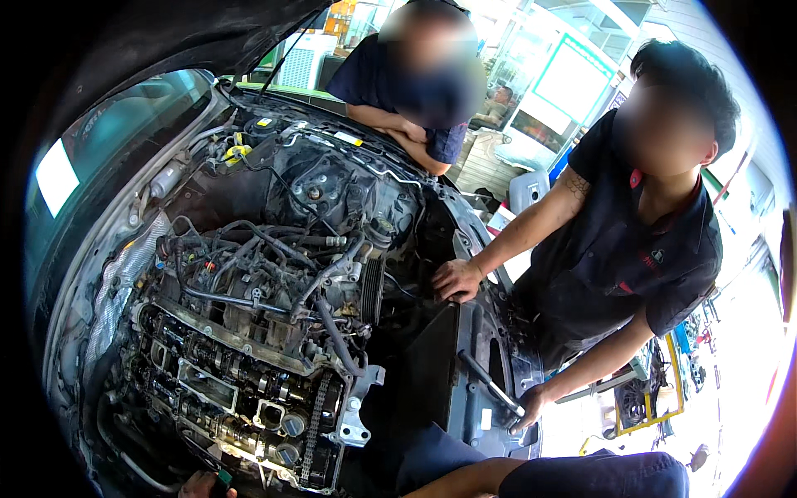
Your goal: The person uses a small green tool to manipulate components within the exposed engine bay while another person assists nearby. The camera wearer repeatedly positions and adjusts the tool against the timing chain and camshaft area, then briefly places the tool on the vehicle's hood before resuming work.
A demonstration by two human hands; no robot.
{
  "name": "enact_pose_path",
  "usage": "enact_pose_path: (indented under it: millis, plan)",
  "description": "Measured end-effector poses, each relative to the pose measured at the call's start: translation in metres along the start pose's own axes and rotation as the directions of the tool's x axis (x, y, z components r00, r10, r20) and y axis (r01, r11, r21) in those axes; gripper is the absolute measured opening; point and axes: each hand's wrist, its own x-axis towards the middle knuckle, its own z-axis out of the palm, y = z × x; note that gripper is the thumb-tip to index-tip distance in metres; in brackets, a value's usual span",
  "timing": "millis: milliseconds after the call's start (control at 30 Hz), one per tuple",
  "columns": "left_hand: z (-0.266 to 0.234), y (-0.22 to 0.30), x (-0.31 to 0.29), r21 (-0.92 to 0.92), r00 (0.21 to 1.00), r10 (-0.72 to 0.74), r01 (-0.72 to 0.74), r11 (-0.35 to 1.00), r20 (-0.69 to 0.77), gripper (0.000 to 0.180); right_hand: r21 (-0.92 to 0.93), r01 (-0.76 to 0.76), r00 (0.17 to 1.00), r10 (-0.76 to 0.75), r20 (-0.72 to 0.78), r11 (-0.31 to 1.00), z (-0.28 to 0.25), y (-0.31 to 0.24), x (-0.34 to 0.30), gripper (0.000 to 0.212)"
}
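My left hand (202, 485) is just inside the lower edge, cut off below. Its fingers are curled by a small green-ended thing (224, 476), too little of which shows to name. Beside it lies the near side of an open engine (207, 386), with camshafts and a timing chain (317, 427) bare. At the lower right a bent arm in a dark sleeve (594, 476) crosses the edge, seemingly my right arm; its hand is out of the picture. Dark blue cloth (432, 456) shows above that forearm.
A co-worker's hand (458, 280) rests on the car's front frame; the other (531, 407) is by a black rod with a silver end (491, 383). A second person (407, 75) leans on the far fender with folded arms. Hoses (274, 241) cross the engine; the raised hood (191, 41) overhangs.
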Motion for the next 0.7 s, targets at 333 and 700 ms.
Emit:
enact_pose_path:
  millis: [333, 700]
  plan:
    - [0.023, -0.016, 0.004, -0.114, 0.993, 0.110, -0.116, 0.987, -0.051, 0.030, -0.017, -0.036, 0.994, 0.037, 0.099, 0.999, 0.033, -0.035, 0.002, 0.009]
    - [0.021, 0.012, 0.014, -0.223, 0.993, -0.062, 0.039, 0.974, -0.099, 0.021, -0.028, -0.057, 0.987, 0.061, 0.146, 0.998, -0.024, -0.084, -0.018, 0.020]
